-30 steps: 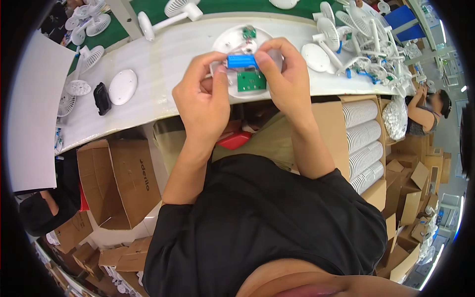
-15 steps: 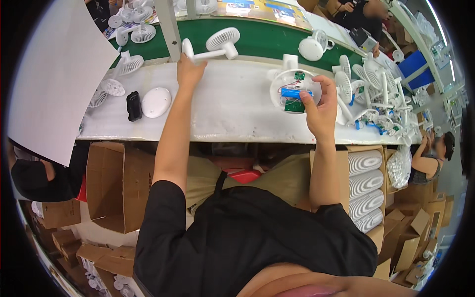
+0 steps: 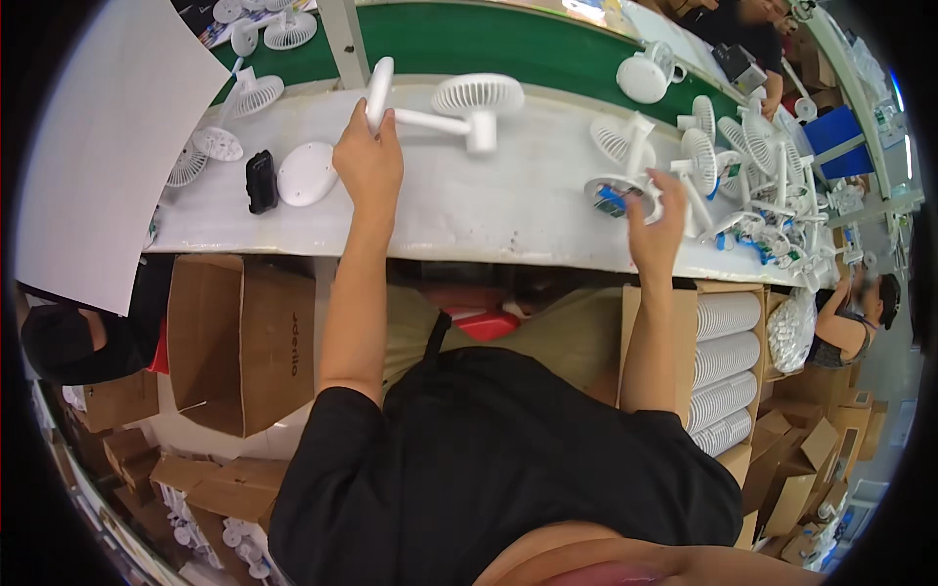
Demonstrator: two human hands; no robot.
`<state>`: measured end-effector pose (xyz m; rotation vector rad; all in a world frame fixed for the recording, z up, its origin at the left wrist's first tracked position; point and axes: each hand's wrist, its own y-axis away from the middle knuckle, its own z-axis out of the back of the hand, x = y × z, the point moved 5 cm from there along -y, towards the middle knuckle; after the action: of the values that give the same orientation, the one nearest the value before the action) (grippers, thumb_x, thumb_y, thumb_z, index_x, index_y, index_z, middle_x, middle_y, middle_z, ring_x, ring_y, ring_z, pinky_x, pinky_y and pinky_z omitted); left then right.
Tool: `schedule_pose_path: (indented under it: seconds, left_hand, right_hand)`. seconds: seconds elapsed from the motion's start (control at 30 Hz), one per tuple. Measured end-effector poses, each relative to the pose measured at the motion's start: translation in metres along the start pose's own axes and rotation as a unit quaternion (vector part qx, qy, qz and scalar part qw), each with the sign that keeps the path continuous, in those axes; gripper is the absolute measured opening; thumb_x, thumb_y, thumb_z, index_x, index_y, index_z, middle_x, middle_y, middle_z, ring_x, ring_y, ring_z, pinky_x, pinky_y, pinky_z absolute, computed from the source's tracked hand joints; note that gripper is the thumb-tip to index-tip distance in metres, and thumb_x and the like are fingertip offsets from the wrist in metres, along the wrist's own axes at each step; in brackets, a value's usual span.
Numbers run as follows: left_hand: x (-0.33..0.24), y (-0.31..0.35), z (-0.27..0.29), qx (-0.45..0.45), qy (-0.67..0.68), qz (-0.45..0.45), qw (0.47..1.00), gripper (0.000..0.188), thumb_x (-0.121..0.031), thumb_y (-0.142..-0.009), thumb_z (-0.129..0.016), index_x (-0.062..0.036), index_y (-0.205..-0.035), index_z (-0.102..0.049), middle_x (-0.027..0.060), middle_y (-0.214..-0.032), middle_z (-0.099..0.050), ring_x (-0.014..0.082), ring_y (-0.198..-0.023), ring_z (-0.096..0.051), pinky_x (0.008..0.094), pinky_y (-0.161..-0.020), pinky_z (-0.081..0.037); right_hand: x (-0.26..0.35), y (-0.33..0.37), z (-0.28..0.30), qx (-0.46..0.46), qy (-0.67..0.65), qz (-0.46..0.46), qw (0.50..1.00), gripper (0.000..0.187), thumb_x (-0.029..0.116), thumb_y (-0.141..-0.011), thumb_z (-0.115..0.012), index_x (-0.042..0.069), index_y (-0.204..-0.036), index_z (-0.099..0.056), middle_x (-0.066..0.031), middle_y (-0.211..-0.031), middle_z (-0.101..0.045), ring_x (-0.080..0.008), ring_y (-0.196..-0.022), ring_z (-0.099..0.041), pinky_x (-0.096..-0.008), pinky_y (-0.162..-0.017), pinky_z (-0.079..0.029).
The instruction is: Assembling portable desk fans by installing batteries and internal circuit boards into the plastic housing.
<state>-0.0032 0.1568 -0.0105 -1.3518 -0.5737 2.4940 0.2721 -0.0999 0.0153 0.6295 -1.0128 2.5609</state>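
Observation:
My left hand (image 3: 369,156) is closed around the round base of a white desk fan (image 3: 479,95), holding it above the table so its stem and caged head point right. Further right, a second fan lies on the white tabletop with its base (image 3: 594,186) uncovered, showing a blue battery (image 3: 613,199) and wires. At this base's right rim is my right hand (image 3: 657,220), thumb and fingers apart and slightly blurred. A white round cover (image 3: 308,174) and a black object (image 3: 261,182) lie left of my left forearm.
White fans with exposed parts pile up at the right (image 3: 767,210); more stand at the left by a large white sheet (image 3: 127,127). A metal post (image 3: 344,44) rises at the back edge. Below the table are an open carton (image 3: 207,342) and a box of stacked white grilles (image 3: 725,361).
My left hand has lifted its fan and brought it nearer. My right hand has lowered the opened fan onto the table, and its thumb has come away from the battery. The view has shifted slightly.

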Motion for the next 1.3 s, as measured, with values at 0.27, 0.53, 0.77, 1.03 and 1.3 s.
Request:
schedule_pose_path:
  seconds: [0.27,0.53,0.77,1.03,1.3]
  left_hand:
    - [0.014,0.058,0.04,-0.002,0.213,0.129,0.969,0.027,-0.011,-0.093,-0.062,0.0075,-0.112,-0.063,0.0151,-0.095,-0.069,0.0194,-0.078,-0.064,0.0309,-0.074,-0.054]
    - [0.028,0.085,0.056,0.018,0.46,0.181,0.869,0.03,-0.018,-0.097,-0.061,0.0084,-0.111,-0.06,0.0162,-0.101,-0.066,0.0206,-0.08,-0.065,0.0302,-0.078,-0.057]
    - [-0.001,0.098,0.077,-0.022,0.505,0.184,0.843,0.034,-0.019,-0.097,-0.062,0.008,-0.116,-0.055,0.0174,-0.101,-0.065,0.0221,-0.083,-0.067,0.0316,-0.079,-0.059]
    - [-0.017,0.103,0.069,0.077,0.676,0.125,0.722,0.036,-0.019,-0.095,-0.065,0.0029,-0.12,-0.054,0.0206,-0.105,-0.065,0.0299,-0.093,-0.069,0.0347,-0.082,-0.059]
    - [-0.047,0.09,0.054,0.244,0.653,-0.01,0.717,0.045,-0.013,-0.085,-0.073,-0.0031,-0.125,-0.055,0.0229,-0.117,-0.064,0.0397,-0.11,-0.063,0.045,-0.094,-0.055]
  right_hand:
    - [0.133,0.016,-0.048,0.03,-0.277,-0.003,0.96,0.067,0.022,-0.082,-0.067,0.002,-0.141,-0.042,-0.0191,-0.136,-0.043,-0.0336,-0.12,-0.045,-0.0427,-0.099,-0.04]
    - [0.2,0.059,0.006,-0.029,-0.259,0.204,0.944,0.039,0.024,-0.078,-0.067,0.006,-0.112,-0.067,-0.0173,-0.127,-0.055,-0.0315,-0.112,-0.05,-0.0407,-0.096,-0.042]
    - [0.174,0.071,0.058,-0.117,-0.579,0.184,0.786,0.013,0.013,-0.087,-0.057,0.003,-0.089,-0.064,-0.0116,-0.091,-0.064,-0.0182,-0.062,-0.06,-0.0251,-0.051,-0.047]
    - [0.158,0.051,-0.012,0.247,-0.577,-0.157,0.762,0.017,0.006,-0.089,-0.051,0.001,-0.104,-0.06,-0.0112,-0.101,-0.06,-0.0161,-0.085,-0.057,-0.0246,-0.077,-0.048]
    - [0.194,0.055,-0.093,0.429,-0.778,-0.22,0.403,0.033,0.018,-0.097,-0.056,-0.002,-0.123,-0.052,-0.0179,-0.099,-0.061,-0.0262,-0.089,-0.062,-0.0355,-0.078,-0.053]
